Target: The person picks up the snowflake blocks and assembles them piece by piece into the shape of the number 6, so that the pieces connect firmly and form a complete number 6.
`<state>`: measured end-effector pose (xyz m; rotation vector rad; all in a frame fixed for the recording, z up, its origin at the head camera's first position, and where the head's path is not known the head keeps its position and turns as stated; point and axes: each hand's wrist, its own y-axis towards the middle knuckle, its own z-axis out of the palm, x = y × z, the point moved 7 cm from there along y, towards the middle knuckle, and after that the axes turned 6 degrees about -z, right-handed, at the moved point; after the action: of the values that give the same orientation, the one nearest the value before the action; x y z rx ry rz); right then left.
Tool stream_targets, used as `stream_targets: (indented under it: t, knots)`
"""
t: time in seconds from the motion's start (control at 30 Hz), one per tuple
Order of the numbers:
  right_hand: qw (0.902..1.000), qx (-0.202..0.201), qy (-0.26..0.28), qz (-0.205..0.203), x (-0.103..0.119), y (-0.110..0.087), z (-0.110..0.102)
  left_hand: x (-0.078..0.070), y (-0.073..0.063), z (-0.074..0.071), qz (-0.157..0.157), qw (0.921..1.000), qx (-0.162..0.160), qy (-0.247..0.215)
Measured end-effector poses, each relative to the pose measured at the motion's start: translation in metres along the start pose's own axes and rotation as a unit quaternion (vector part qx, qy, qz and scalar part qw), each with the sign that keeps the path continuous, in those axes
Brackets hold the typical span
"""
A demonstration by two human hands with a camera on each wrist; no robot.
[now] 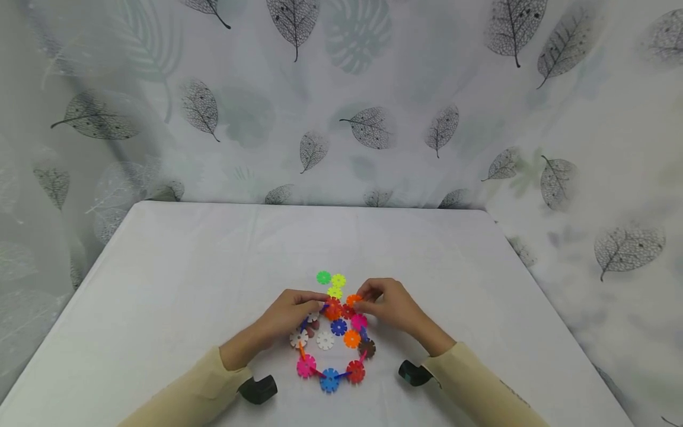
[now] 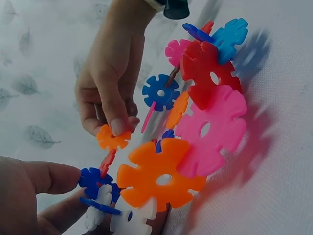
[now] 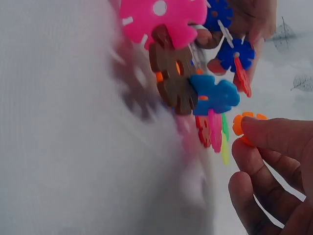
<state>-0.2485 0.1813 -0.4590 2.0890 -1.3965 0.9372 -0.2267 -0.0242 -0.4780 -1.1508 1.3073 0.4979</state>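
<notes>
A ring of notched plastic snowflake discs in several colours lies on the table, with a pink disc and a light blue disc along its near side. At the ring's far left, my left hand pinches a blue disc in the chain. A red disc stands out from that blue one. My right hand pinches an orange disc between thumb and fingers, close to the red disc. Whether orange and red touch is unclear.
Inside the ring lie a loose-looking white disc, an orange disc and a blue disc. Beyond it are a green disc and a yellow disc. A leaf-patterned curtain hangs behind the white table.
</notes>
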Motion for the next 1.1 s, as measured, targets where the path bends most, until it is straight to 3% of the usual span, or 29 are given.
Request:
stream_targets:
  t: [0.23,1.1]
  knots:
    - [0.9998,0.007,-0.010,-0.014,0.007,-0.003,0.004,-0.001,-0.001,0.001,0.003,0.9995,0.018,-0.023]
    - [0.9976,-0.003,-0.059,-0.035,0.018,-0.008,0.005,-0.001,-0.003,0.002,-0.003,0.9982,0.026,-0.054]
